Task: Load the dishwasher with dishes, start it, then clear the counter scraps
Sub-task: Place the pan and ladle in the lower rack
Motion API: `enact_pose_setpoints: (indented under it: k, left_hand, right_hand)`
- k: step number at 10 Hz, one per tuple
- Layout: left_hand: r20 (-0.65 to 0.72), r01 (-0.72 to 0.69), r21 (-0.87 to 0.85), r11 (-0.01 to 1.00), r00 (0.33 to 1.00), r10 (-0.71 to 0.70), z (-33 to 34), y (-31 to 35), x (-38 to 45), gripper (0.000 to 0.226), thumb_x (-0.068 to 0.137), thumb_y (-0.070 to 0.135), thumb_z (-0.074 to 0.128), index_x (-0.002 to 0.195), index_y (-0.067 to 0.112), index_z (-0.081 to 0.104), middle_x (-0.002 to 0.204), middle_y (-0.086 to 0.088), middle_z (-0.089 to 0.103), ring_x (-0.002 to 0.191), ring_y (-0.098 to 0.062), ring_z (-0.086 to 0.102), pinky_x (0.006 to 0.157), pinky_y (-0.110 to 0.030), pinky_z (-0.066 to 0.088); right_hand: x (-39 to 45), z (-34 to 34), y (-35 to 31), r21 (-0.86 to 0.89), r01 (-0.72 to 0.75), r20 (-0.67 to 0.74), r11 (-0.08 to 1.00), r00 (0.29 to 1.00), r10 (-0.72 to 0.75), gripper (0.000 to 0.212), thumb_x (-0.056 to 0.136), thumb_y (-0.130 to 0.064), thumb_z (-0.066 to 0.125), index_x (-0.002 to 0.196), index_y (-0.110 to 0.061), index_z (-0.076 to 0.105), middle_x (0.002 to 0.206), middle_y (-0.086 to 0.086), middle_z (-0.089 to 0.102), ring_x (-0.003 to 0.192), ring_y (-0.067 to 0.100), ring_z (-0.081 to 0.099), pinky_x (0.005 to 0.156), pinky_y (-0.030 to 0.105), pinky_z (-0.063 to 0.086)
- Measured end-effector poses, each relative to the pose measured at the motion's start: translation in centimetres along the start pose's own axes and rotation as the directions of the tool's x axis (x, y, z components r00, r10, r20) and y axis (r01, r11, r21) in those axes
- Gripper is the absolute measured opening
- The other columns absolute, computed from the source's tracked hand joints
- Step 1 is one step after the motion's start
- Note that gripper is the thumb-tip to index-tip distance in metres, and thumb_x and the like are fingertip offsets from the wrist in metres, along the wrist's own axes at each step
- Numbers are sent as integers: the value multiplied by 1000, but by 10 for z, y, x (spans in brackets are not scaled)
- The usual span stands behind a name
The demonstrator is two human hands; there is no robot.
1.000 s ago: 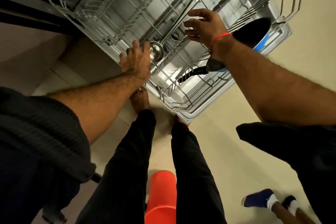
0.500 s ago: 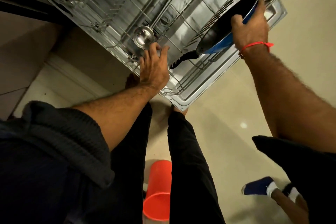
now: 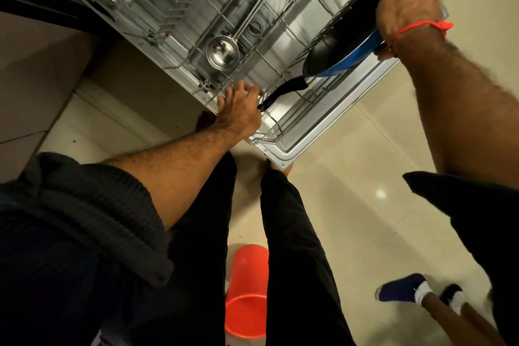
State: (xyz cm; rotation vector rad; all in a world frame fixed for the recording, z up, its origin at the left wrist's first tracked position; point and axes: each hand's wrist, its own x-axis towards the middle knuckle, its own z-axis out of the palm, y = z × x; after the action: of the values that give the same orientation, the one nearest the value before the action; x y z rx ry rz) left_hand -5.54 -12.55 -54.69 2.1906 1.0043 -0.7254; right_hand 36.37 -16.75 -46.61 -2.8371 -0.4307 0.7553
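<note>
1. The lower dishwasher rack point(image 3: 280, 132) is seen pulled out over the open dishwasher door point(image 3: 331, 132), with the pale tiled floor point(image 3: 351, 205) below it.
2. A blue frying pan point(image 3: 346, 45) with a black inside is held tilted on its edge among the rack wires at the right side of the rack.
3. The far rim of the pan is gripped by the right hand point(image 3: 407, 8), with the fingers curled over the rim and the thumb seen under the blue outer wall.
4. A red thread point(image 3: 415, 27) is worn around the right wrist.
5. The pan's black handle point(image 3: 283, 91) is pointed down toward the front of the rack.
6. The end of that handle is met by the left hand point(image 3: 238, 109), whose fingers are curled at the rack's front wires; whether the handle or a wire is gripped cannot be told.
7. A steel ladle point(image 3: 223, 52) is laid in the rack to the left of the pan, apart from it, with its bowl toward the front and its long stem running back.
8. An orange bucket point(image 3: 247, 289) is seen on the floor between the person's legs.
9. A foot in a blue shoe point(image 3: 401, 288) of another person is seen at the lower right.
</note>
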Motion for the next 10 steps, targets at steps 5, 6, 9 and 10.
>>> enact_pose_setpoints:
  k: [5, 6, 9, 10]
  left_hand:
    - [80, -1, 11, 1000, 997, 0, 4, 7, 2, 58, 92, 7, 55, 147, 21, 41, 147, -8, 41, 131, -28, 41, 105, -41, 32]
    - [78, 8, -4, 1000, 997, -8, 0, 6, 1, 65, 91, 8, 57, 150, 22, 36, 148, -8, 40, 132, -29, 40, 106, -42, 32]
    - [37, 5, -45, 999, 999, -4, -22, 5, -25, 67, 91, 11, 62, 150, 24, 36, 151, -6, 36, 136, -26, 35, 109, -43, 29]
    - [1, 3, -60, 998, 1000, -3, -33, 6, -38, 65, 91, 11, 61, 150, 25, 37, 151, -6, 35, 138, -26, 34, 113, -45, 27]
  right_hand:
    - [-136, 86, -16, 86, -63, 4, 994, 998, 63, 66, 92, -64, 28, 143, -25, 44, 138, 10, 55, 127, 30, 48, 104, 40, 37]
    - [-127, 86, -13, 69, -99, 20, 993, 995, 97, 72, 92, -70, 27, 150, -28, 34, 147, 10, 48, 136, 32, 41, 110, 46, 33]
    - [-152, 70, -18, 55, -63, -111, 997, 991, 69, 67, 94, -59, 35, 152, -27, 28, 152, 9, 39, 141, 32, 31, 115, 50, 25]
    - [-166, 63, -24, 34, 34, -169, 999, 985, -28, 65, 93, -53, 38, 151, -25, 31, 150, 10, 42, 141, 32, 31, 117, 52, 21]
